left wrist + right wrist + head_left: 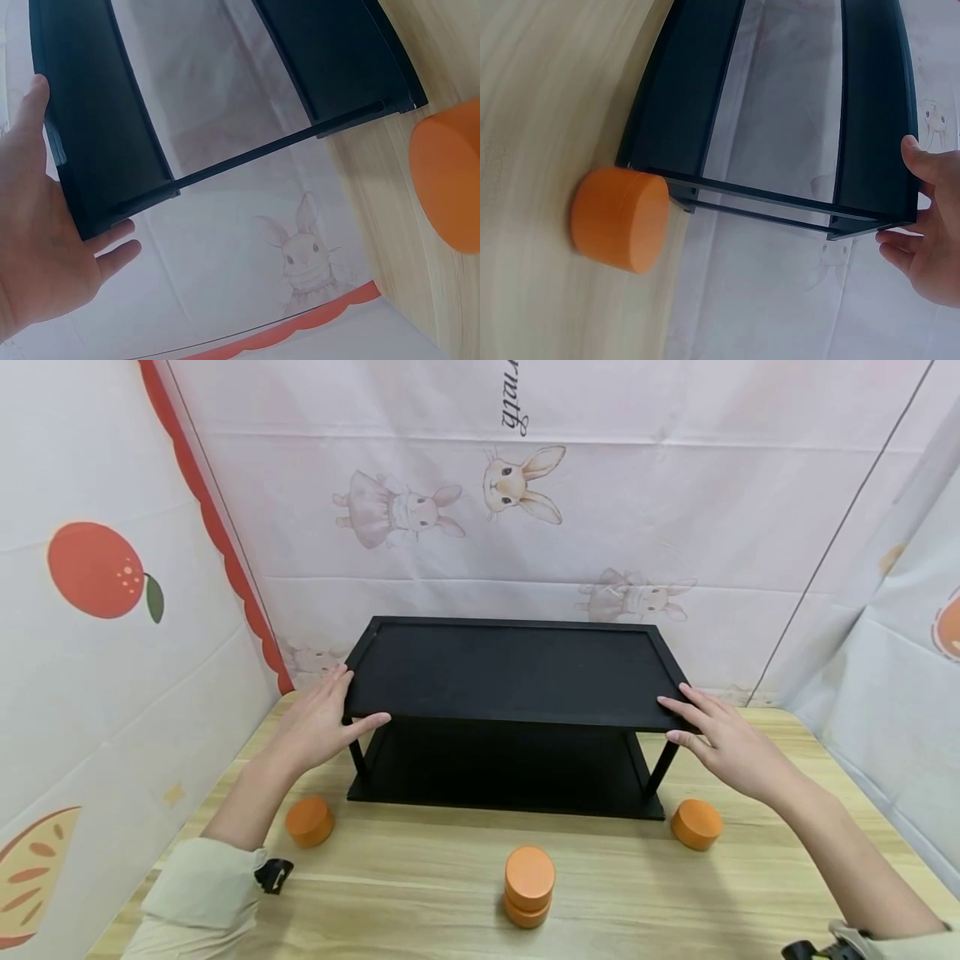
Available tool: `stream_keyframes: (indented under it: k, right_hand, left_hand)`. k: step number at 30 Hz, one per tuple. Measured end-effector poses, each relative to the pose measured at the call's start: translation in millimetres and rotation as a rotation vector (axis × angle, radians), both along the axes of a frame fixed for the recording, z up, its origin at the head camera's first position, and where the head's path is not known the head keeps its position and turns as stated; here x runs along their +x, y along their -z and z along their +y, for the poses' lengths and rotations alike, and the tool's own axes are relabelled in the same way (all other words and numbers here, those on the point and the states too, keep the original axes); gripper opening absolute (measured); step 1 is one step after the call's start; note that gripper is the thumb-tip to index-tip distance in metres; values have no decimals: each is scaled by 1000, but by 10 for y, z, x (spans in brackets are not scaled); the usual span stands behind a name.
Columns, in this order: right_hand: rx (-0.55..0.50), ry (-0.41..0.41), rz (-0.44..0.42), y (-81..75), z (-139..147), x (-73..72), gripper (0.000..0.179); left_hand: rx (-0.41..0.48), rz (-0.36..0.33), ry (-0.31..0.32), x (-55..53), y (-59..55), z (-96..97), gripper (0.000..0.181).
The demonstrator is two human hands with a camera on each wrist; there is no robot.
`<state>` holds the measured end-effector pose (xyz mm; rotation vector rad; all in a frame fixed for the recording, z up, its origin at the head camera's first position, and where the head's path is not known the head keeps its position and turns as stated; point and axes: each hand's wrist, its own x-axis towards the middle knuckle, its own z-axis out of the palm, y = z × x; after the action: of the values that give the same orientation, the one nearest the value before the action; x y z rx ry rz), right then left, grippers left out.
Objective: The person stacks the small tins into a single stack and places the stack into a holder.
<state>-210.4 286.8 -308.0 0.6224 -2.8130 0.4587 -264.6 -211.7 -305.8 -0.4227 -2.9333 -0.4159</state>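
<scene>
A black two-tier shelf (510, 672) stands on a wooden table, its upper board held above the lower one by thin posts. At the upper board's left end my left hand (315, 718) grips the corner, thumb along the front edge and fingers at the side; the left wrist view shows this hand (45, 240) at the board's end. My right hand (731, 743) holds the right front corner, fingertips on top and thumb below the front edge. In the right wrist view the right hand (937, 232) has its thumb against the board and other fingers past its end.
An orange round block (309, 821) lies by the shelf's left front corner and another orange block (697, 824) by the right. Two stacked orange blocks (528, 881) stand in front, near the middle. Printed cloth walls (420, 552) enclose the table (405, 877) behind and at both sides.
</scene>
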Motion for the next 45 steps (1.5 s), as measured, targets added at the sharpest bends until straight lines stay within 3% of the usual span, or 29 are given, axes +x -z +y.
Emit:
stream_keyframes:
  k: [45]
  right_hand:
    - [-24, -14, -8, -14, 56, -146, 53]
  left_hand:
    - [-19, -4, -34, -48, 1, 74, 105]
